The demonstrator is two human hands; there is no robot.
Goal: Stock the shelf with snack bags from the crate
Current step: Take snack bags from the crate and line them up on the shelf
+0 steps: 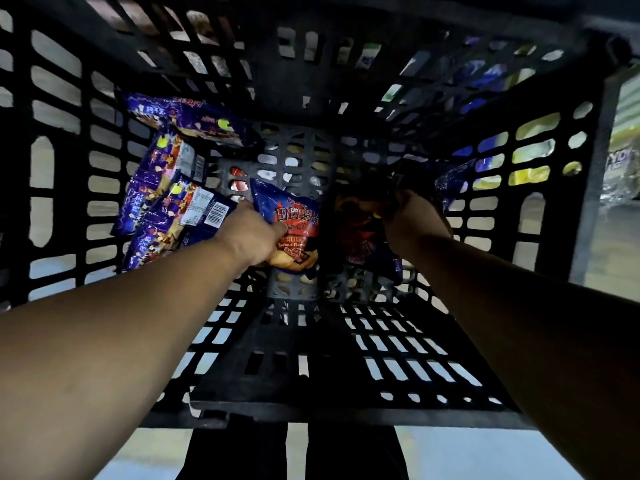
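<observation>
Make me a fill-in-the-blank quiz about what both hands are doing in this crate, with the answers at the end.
1. The left hand grips a blue and ____ snack bag.
2. The right hand grips a dark bag inside the black ____.
3. Purple bags are piled at the crate's ____ side.
4. Two of the purple bags show a white label with a ____.

Answers: red; crate; left; barcode
</observation>
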